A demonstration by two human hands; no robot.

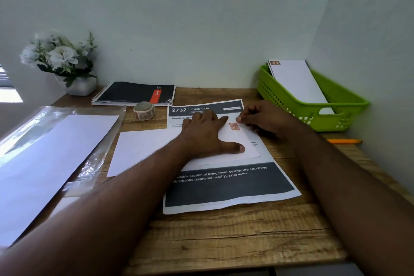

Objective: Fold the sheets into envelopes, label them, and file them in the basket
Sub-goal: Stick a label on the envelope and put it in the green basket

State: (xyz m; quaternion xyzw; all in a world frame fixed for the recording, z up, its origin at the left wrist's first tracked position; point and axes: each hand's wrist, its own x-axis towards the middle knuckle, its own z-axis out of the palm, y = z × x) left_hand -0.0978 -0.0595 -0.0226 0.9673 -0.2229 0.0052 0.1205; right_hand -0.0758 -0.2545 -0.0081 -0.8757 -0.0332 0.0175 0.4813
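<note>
Woodgrain desk (pixel 224 242): L hand (pixel 206 134) flat on smooth folded envelope (pixel 143 148).

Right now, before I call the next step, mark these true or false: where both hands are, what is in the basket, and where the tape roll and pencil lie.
1. The left hand presses flat on the folded envelope. True.
2. The green basket holds nothing. False: a stamped envelope leans in it.
3. The tape roll lies in front of the notebook. True.
4. The right hand holds the pencil. False: the pencil lies on the desk, and the fingers are at the stamp.
</note>
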